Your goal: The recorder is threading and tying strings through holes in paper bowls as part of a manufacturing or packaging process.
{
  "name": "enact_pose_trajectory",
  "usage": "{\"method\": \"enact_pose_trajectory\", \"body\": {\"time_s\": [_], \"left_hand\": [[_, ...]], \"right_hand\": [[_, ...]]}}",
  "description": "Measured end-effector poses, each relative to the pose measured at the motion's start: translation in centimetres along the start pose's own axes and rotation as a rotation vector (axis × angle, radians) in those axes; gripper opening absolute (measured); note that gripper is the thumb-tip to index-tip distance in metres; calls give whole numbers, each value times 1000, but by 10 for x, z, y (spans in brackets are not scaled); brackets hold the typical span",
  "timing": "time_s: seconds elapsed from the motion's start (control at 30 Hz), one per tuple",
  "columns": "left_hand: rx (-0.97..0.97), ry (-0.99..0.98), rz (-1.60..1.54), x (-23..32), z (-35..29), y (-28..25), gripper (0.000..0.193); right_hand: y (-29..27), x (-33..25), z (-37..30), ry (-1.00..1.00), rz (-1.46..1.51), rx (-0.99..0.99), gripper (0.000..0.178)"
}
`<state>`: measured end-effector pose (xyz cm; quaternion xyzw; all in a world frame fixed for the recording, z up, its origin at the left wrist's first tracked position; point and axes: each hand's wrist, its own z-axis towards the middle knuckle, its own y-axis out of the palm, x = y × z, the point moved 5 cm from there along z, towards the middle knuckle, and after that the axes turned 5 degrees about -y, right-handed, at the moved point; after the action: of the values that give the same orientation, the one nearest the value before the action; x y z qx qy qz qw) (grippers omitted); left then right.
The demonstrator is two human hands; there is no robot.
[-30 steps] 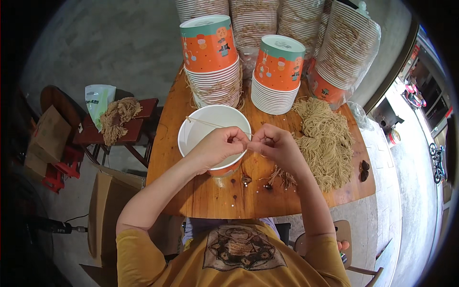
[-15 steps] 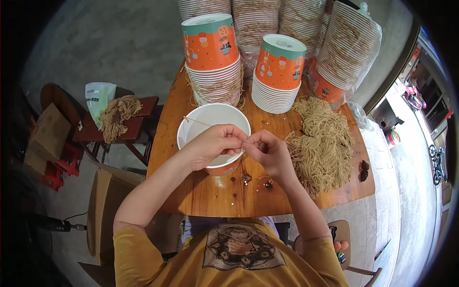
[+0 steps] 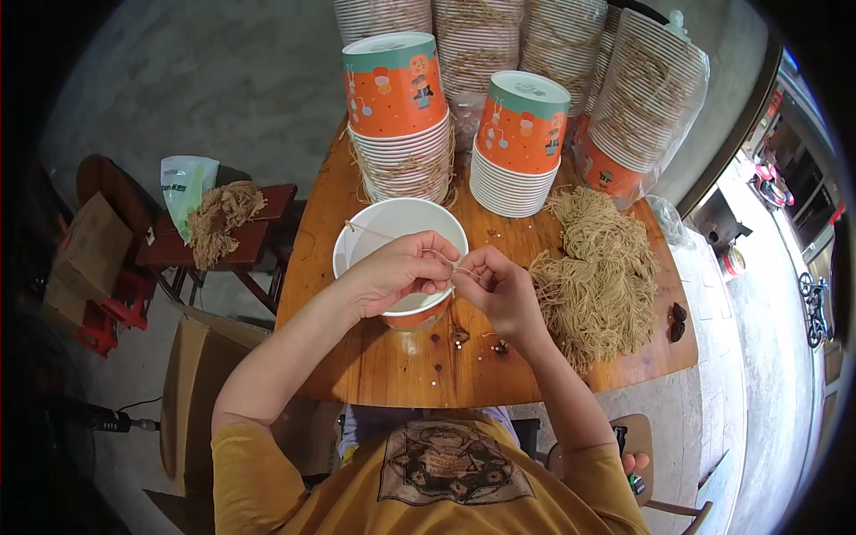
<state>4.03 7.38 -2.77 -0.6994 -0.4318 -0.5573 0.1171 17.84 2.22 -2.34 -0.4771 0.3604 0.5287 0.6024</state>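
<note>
Cord (image 3: 373, 232), thin, tan: runs from the left rim of the bucket (image 3: 355, 251) across its mouth to the fingertips at its right rim. Left hand (image 3: 406, 267), right hand (image 3: 499, 285): both pinching cord, presumably for control of so fine a strand. Yarn (image 3: 606, 285): heaped right of bucket, likely for easy reach. Change from one second ago: cord now curves at left fingertips.

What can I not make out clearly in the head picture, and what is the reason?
- Head view: the pinched part of the thin cord, covered by the left hand and right hand.
- Head view: part of the inside of the open paper bucket, behind the left hand.
- Head view: the top of the back-left bucket stack, cut off by the upper edge.
- Head view: white specks, too small to identify.
</note>
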Motion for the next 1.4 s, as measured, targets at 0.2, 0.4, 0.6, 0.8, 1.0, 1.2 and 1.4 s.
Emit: {"method": "enact_pose_trajectory", "body": {"time_s": [0.2,0.4,0.6,0.8,1.0,1.2,1.4], "left_hand": [[-44,11,36,2,1,4,22],[-91,38,107,3,2,8,29],[-17,74,285,5,0,8,33],[53,206,447,12,0,12,32],[53,193,508,15,-1,13,30],[48,131,338,13,-1,4,22],[30,48,367,5,-6,1,16]], "right_hand": [[0,12,1,42,136,-21,7],[0,15,1,41,130,-13,7],[-1,15,1,60,158,-36,7],[-6,11,0,81,155,-37,10],[-6,5,3,66,2,-39,10],[-5,6,7,79,27,-28,11],[-5,13,8,88,140,-33,11]]}}
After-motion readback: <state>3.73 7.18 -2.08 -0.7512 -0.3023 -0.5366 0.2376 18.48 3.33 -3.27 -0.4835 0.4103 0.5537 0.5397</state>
